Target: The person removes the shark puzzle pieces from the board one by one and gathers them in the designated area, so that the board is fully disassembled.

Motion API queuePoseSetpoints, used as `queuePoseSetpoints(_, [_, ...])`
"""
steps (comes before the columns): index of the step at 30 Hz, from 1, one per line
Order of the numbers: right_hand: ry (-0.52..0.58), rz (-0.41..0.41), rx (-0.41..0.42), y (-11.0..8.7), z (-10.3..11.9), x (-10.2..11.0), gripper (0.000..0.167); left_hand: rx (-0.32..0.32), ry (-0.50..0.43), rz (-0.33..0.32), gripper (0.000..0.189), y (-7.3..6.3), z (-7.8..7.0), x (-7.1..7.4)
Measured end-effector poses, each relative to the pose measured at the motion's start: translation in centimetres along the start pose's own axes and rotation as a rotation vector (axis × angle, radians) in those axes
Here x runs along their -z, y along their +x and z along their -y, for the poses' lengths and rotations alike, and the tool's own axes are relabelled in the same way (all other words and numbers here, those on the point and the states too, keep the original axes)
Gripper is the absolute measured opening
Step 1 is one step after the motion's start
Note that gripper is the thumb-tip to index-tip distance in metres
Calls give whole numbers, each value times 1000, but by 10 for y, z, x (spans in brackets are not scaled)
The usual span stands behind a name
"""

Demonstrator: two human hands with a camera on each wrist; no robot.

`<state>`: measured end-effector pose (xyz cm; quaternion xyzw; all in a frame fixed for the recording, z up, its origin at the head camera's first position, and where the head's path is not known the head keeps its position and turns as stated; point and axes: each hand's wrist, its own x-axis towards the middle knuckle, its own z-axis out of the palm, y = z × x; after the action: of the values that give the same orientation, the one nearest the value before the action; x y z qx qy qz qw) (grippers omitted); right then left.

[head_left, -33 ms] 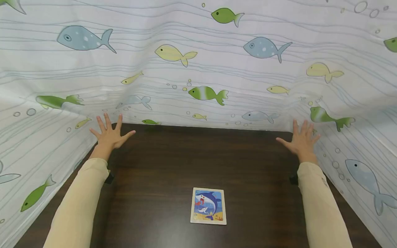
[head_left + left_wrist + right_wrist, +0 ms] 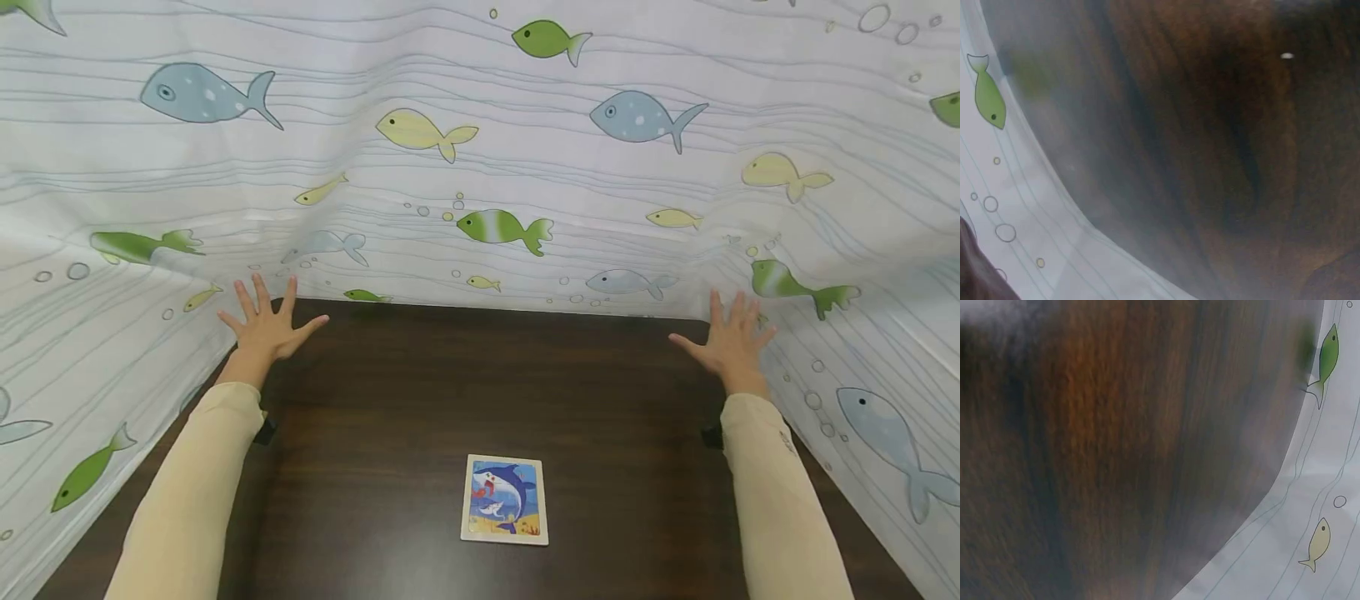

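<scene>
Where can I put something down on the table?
There's a big bare patch of dark table between the left hand and right hand, stretching from the picture board to the fishy sheet. More lies between the board and each sleeve. It's crowded at the far corners, where hands and sheet look close.

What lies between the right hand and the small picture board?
Only bare dark tabletop shows between the right hand and the picture board; the head view shows this.
</scene>
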<state>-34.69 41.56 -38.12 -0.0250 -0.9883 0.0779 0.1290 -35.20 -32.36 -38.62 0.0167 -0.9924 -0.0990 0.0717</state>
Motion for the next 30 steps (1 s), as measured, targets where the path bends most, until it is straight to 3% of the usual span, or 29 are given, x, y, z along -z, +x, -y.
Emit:
queuePoseSetpoints(9, [-29,22,-7,-9,4,-7,115,-3,-14,19,98,2,2,-17])
queuePoseSetpoints(19, [16,17,8,-3,9,-1,114,-3,-20,-16,99,13,0,-3])
queuePoseSetpoints(27, [6,46,-1,-12,7,1,114,-29,-6,18,98,12,-12,-7])
queuePoseSetpoints(30, [-31,85,20,-15,13,2,114,-34,-2,60,99,9,-13,-9])
